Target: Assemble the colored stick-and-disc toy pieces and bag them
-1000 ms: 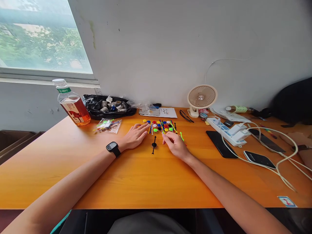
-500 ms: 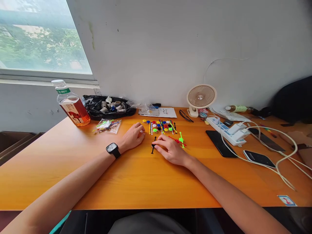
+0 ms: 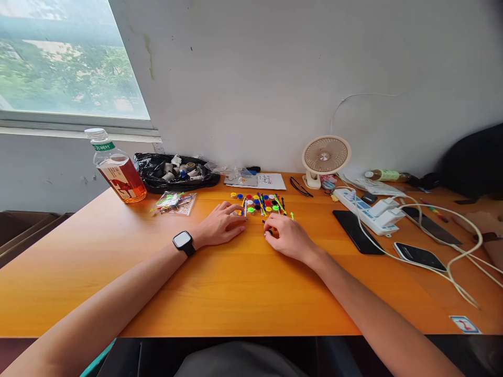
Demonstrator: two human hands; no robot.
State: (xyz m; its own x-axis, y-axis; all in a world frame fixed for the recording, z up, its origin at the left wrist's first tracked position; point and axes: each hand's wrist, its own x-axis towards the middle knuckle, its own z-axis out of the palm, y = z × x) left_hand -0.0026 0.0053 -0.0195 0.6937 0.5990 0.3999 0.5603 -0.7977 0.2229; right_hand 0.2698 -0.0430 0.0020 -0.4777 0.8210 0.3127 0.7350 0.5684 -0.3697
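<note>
A cluster of small coloured discs and thin coloured sticks [image 3: 261,202] lies on the orange table [image 3: 236,283]. My left hand [image 3: 222,226], with a black watch [image 3: 183,242] on the wrist, rests flat at the cluster's left edge, fingers stretched out on the table. My right hand [image 3: 286,236] sits just in front of the cluster, fingers curled over a small black disc-and-stick piece [image 3: 269,231] that peeks out under them. A green stick [image 3: 292,215] shows beyond the right hand.
A tea bottle [image 3: 116,167], a black bag of small parts [image 3: 175,172] and a clear packet of sticks [image 3: 173,201] stand at the left. A desk fan [image 3: 325,157], glasses, a power strip [image 3: 367,209] with cables and phones [image 3: 418,255] crowd the right.
My right hand has pulled the black piece from the middle of the table to the right under its fingers. My left hand has flattened and slid slightly right toward the cluster.
</note>
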